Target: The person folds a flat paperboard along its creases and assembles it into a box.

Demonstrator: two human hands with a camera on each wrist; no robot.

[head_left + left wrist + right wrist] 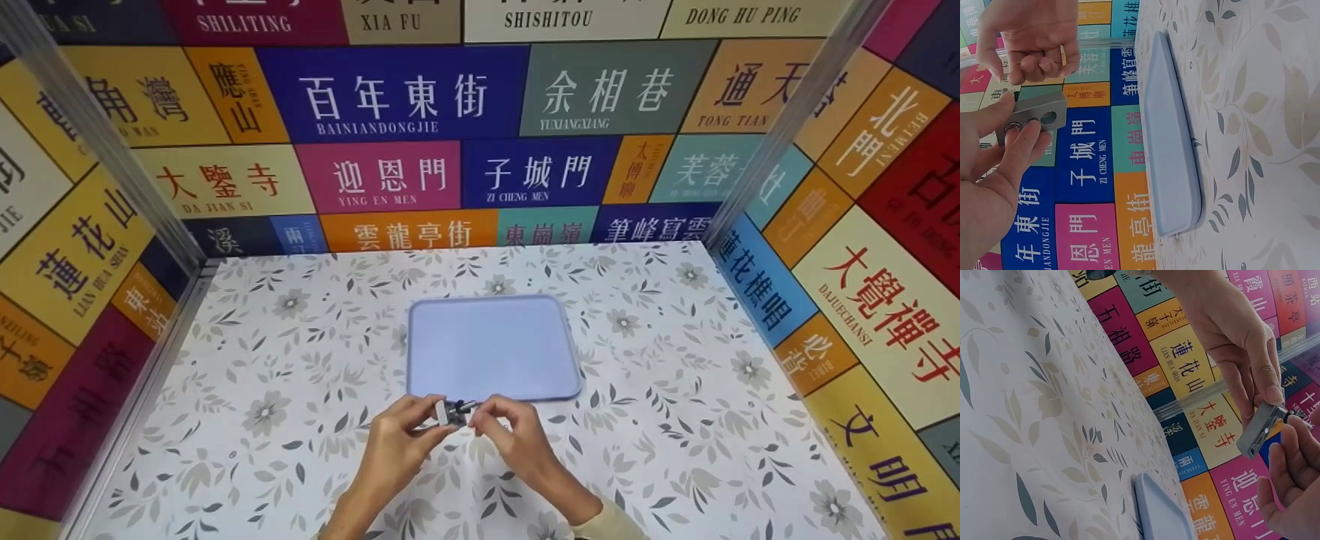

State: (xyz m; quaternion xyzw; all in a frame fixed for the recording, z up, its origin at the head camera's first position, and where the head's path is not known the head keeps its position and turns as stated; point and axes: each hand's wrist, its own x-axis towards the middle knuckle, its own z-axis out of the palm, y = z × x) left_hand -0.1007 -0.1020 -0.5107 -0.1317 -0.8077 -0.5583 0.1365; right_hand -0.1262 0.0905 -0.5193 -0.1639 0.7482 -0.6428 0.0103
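In front of the tray's near edge, my left hand (401, 435) grips a small grey metal block (1054, 106) between thumb and fingers. Round holes show in the block's side in the left wrist view, with fingertips over some of them. A dark, screw-like piece (1284, 413) sticks out of the block toward my right hand (517, 435). The thumb and forefinger of that right hand pinch at the outer end of this piece. Its other fingers are curled, and the fingertips partly cover the piece.
A shallow pale blue tray (491, 349) lies beyond both hands on the table (315, 465), which has a leaf-and-flower print. Walls of coloured sign panels (390, 94) stand behind and at both sides, with clear strips (806, 112) at the corners.
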